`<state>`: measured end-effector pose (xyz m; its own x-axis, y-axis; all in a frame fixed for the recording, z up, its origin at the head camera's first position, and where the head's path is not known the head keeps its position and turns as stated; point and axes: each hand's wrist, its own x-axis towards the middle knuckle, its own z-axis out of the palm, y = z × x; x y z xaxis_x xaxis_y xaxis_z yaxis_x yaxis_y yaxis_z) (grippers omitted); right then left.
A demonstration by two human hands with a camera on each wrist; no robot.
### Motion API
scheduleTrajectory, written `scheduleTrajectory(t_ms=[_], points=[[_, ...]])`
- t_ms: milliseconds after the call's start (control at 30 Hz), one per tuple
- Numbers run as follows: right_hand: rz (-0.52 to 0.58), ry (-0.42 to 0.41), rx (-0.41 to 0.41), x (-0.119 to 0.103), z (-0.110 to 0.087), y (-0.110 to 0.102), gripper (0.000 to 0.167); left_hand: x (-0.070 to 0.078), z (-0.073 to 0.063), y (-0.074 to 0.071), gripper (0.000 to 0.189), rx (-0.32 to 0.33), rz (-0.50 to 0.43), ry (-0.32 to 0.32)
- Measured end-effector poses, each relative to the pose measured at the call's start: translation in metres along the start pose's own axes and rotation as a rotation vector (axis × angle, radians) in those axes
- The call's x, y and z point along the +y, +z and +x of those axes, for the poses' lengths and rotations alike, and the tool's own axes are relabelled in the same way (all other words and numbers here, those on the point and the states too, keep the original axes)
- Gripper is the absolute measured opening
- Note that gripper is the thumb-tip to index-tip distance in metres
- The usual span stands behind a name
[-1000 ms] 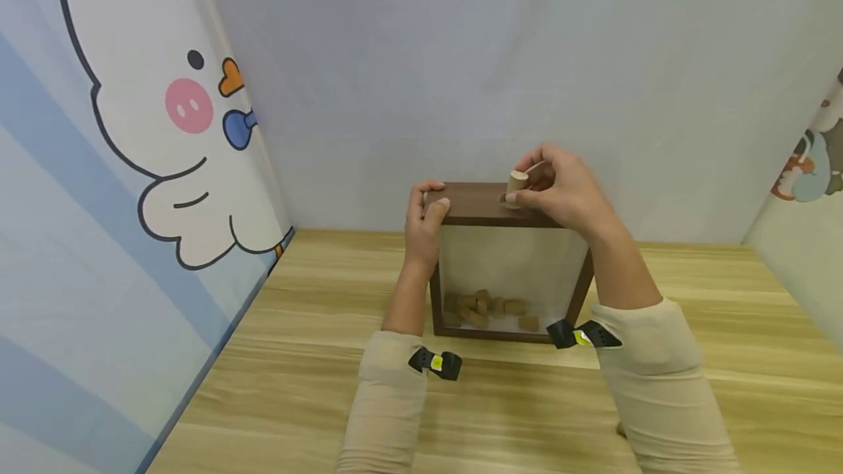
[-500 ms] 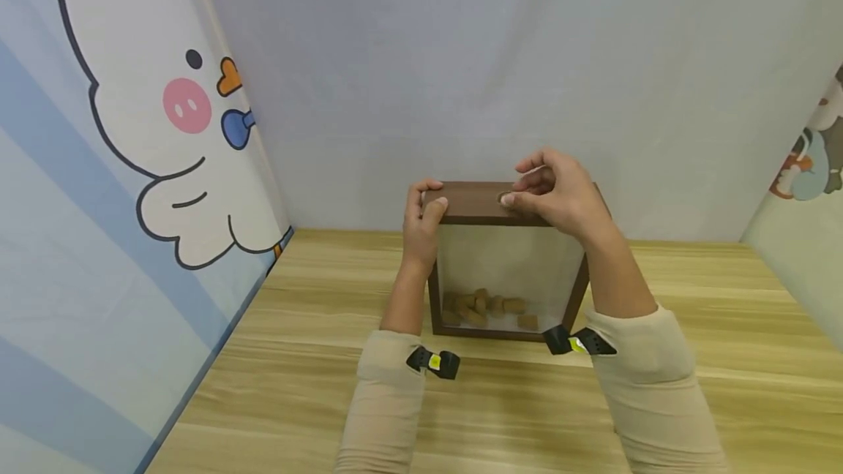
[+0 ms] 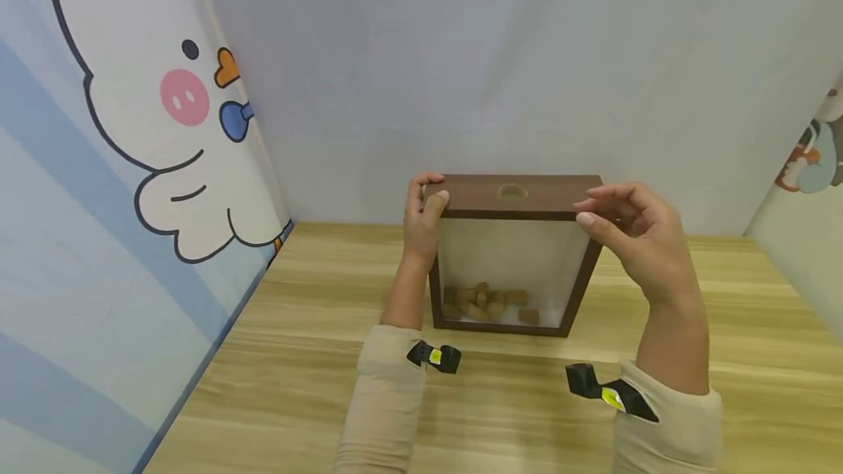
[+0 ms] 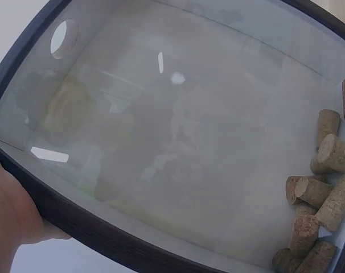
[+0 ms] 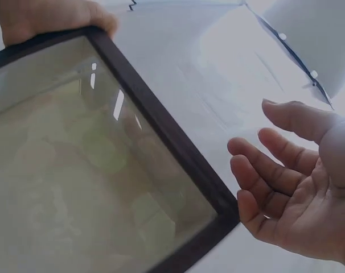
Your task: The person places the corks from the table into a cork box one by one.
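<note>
A dark brown wooden frame box (image 3: 470, 197) with a clear front stands upright on the table, a round hole (image 3: 512, 192) in its top. Several corks (image 3: 484, 303) lie in the bottom of the box, piled mostly toward its left side; the left wrist view shows these corks (image 4: 313, 191) close up. My left hand (image 3: 423, 222) grips the top left corner, thumb in front and fingers behind. Beside the top right corner is my right hand (image 3: 635, 232), its fingers relaxed and apart from the thumb, holding nothing. The right wrist view shows that same empty right hand (image 5: 298, 187).
The wood-grain table (image 3: 316, 357) extends around the box. Behind it hangs a pale cloth backdrop (image 3: 395, 79). A cartoon-printed cloth (image 3: 151, 189) closes the left side, and another printed cloth (image 3: 810, 159) hangs at the right.
The cork my right hand held upright over the hole went down through it and left the fingers. The right hand then moved right, uncovering the hole. My left hand kept its grip.
</note>
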<state>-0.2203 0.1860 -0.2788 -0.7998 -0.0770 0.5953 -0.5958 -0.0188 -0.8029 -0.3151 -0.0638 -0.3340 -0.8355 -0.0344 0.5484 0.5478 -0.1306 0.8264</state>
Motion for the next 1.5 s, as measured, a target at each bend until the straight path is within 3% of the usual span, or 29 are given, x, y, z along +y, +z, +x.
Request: scheduleTrajectory(t_ms=[200,533,833,1000,1200,1500], points=[[-0.061,0.039,-0.039,0.004,-0.025,-0.021,0.024,0.001,0.002,0.002,0.039,0.002,0.003,0.009],[-0.293,0.141,-0.082,0.016,-0.060,-0.053,0.030,-0.001,0.000,0.002,0.036,0.006,-0.003,-0.004],[-0.408,0.296,-0.281,0.025,-0.087,-0.076,0.040,-0.003,0.000,0.002,0.038,0.027,0.026,-0.014],[-0.406,0.404,-0.370,0.031,-0.099,-0.088,0.044,-0.003,0.001,0.004,0.038,0.024,0.017,-0.010],[-0.371,0.441,-0.419,0.045,-0.115,-0.105,0.045,-0.003,0.001,0.005,0.038,0.023,0.032,0.000],[-0.237,0.558,-0.550,0.064,-0.135,-0.130,0.043,-0.002,0.000,0.005,0.036,0.017,0.022,-0.003]])
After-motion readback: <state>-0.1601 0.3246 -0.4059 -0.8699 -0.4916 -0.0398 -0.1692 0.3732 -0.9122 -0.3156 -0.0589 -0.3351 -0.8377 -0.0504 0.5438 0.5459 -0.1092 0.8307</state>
